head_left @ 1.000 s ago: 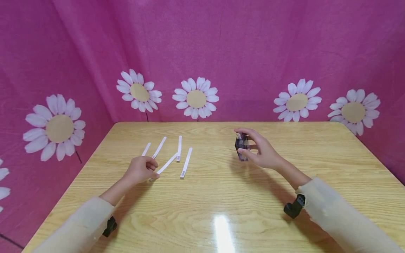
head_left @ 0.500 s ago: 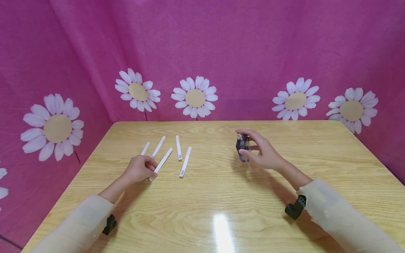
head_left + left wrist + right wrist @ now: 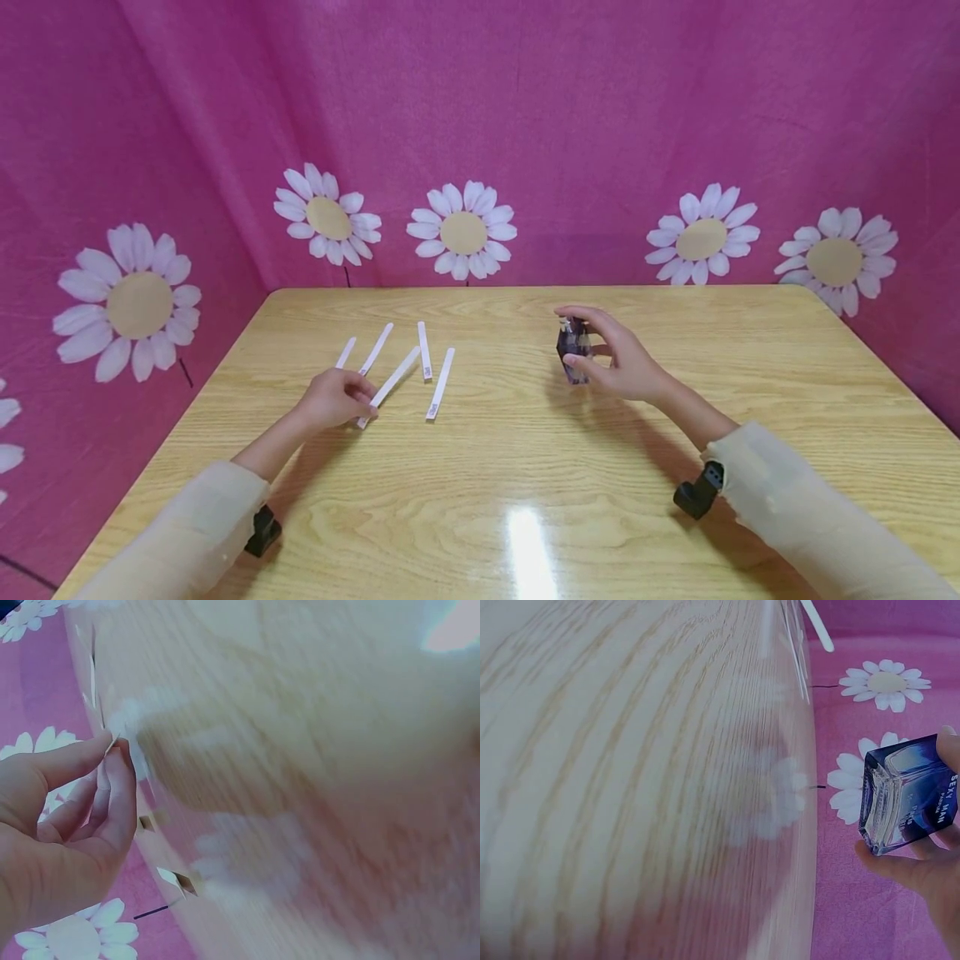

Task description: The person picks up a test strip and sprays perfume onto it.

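A white paper test strip (image 3: 396,375) is pinched between the thumb and fingers of my left hand (image 3: 336,400), its far end slanting up to the right. In the left wrist view the strip (image 3: 112,744) shows almost edge-on at the fingertips. My right hand (image 3: 626,362) holds a dark blue glass perfume bottle (image 3: 573,350), with the index finger over its top and the thumb on its near side. Printed lettering, "SEXY MAN", shows on the bottle (image 3: 911,796) in the right wrist view.
Several other strips lie around the left hand: one (image 3: 425,352) behind the held strip, one (image 3: 441,385) to its right, and two to the left partly covered by the hand. A pink curtain (image 3: 570,125) with daisies hangs behind the wooden table (image 3: 480,467).
The held strip's far end has come off the strip behind it, dipped left, then swung slightly back right. That rear strip has turned, its near end now further right. The right hand stays put.
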{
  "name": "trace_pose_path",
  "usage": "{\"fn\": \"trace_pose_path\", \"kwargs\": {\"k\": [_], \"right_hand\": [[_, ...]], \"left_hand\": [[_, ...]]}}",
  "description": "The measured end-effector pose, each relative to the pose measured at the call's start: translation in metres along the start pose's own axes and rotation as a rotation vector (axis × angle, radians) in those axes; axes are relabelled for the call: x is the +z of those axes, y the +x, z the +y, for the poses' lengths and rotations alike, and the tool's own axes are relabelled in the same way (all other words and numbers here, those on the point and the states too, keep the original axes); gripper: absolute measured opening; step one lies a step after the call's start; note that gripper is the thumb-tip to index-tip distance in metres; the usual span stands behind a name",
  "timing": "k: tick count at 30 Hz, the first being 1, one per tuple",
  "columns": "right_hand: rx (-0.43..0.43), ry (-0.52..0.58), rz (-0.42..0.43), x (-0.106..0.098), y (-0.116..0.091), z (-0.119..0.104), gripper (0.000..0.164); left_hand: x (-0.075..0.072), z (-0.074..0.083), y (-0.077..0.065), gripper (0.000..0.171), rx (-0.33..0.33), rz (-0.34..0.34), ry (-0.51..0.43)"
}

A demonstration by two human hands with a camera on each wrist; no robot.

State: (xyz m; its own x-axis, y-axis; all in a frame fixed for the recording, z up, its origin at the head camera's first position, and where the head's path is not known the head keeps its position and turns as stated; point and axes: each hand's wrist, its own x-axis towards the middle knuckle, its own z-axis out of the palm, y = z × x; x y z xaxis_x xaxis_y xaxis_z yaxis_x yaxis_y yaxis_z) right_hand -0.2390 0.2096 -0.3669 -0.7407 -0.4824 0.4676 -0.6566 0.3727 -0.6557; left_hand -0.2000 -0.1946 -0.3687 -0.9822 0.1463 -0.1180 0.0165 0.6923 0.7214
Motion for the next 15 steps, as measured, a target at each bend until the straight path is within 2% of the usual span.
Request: {"fn": "trace_pose_path", "kwargs": {"k": [8, 15], "right_hand": [[-0.009, -0.019, 0.011, -0.001, 0.000, -0.001, 0.058], [-0.012, -0.026, 0.006, 0.000, 0.004, -0.002, 0.057]], "left_hand": [[0.002, 0.004, 0.005, 0.025, -0.013, -0.026, -0.142], [0.004, 0.010, 0.011, 0.024, 0.010, -0.014, -0.172]]}}
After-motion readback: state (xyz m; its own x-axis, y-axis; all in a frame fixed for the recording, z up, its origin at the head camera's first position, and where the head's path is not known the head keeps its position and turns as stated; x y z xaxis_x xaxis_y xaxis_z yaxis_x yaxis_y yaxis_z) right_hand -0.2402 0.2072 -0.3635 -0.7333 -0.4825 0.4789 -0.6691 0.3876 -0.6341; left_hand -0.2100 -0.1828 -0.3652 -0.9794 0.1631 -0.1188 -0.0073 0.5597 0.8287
